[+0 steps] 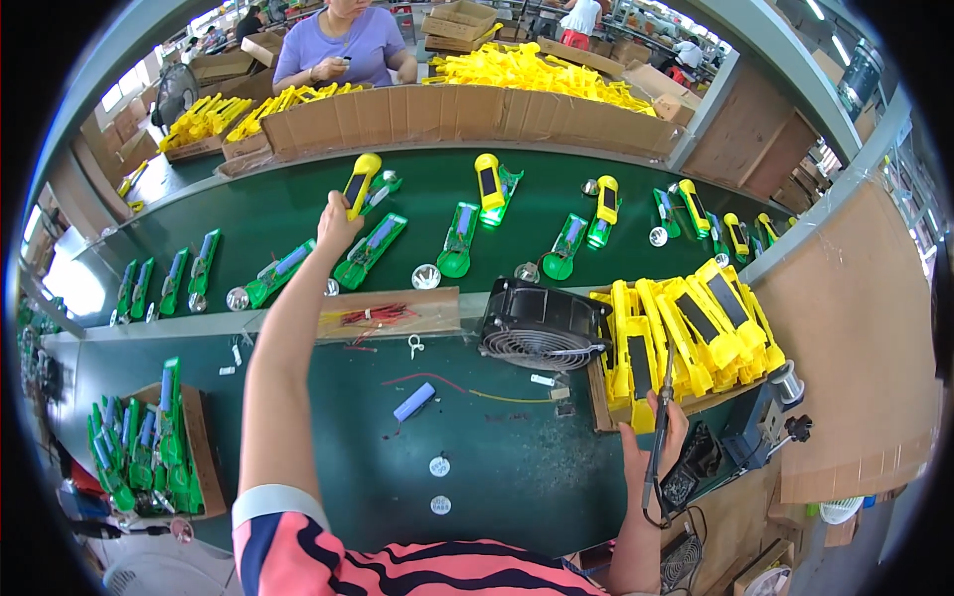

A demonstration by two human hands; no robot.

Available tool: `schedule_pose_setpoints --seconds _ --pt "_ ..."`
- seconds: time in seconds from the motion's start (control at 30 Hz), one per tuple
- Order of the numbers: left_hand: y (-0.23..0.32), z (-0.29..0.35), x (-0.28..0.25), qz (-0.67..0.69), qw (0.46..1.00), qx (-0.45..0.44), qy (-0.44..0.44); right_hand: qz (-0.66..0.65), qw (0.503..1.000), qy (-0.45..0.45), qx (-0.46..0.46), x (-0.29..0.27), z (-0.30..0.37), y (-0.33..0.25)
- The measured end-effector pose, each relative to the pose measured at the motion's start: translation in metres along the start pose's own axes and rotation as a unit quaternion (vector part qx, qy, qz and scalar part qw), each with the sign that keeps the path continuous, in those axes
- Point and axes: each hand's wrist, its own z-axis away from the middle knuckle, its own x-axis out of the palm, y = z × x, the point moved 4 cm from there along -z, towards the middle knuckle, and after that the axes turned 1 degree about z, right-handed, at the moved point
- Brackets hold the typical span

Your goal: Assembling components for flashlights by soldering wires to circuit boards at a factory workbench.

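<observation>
My left arm stretches out over the green belt. In its closed fingers my left hand (340, 226) grips the yellow torch housing (364, 174), which has a dark panel, beside a green half-shell. My right hand (674, 433) holds a soldering iron (653, 467), its tip pointing up and away from me. That hand is at the near edge of a cardboard box piled with yellow housings (702, 316). Along the belt lie several green half-shells (458, 238) with blue cells and round reflectors; some have yellow housings (488, 184) on or beside them.
A black fan (542, 323) stands left of the yellow housings. On the green bench (338, 457) lie a blue cell (414, 401), thin wires and two round white stickers. A box of green shells (204, 452) sits at left; a solder spool (787, 382) at right. Across the belt is a co-worker (343, 45).
</observation>
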Motion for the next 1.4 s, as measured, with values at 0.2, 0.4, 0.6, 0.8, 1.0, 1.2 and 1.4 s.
schedule_pose_setpoints --seconds 0.2,0.4,0.6,0.8,1.0,1.2,1.4 --pt "0.048 -0.010 0.021 -0.272 0.935 0.181 0.137 0.067 0.997 -0.016 -0.019 -0.003 -0.002 -0.002" --pt "0.075 0.033 0.072 -0.352 0.919 0.173 -0.040 0.081 0.995 -0.010 0.056 -0.010 -0.001 -0.001" --pt "0.092 0.044 0.028 -0.156 0.983 0.055 -0.079 0.105 0.992 -0.007 0.062 -0.043 0.009 -0.014" --pt "0.161 0.099 -0.127 -0.103 0.970 0.216 -0.044 -0.179 0.979 0.002 0.098 -0.068 0.072 -0.008" --pt "0.146 0.229 -0.204 0.107 0.987 0.025 -0.116 -0.259 0.949 -0.174 0.045 -0.009 0.104 -0.036" --pt "0.109 0.415 -0.117 0.333 0.889 -0.258 -0.181 -0.221 0.952 -0.200 -0.074 0.018 0.106 -0.043" --pt "0.174 0.427 -0.156 0.006 0.971 0.184 0.153 -0.144 0.978 -0.134 -0.072 0.012 0.128 -0.042"
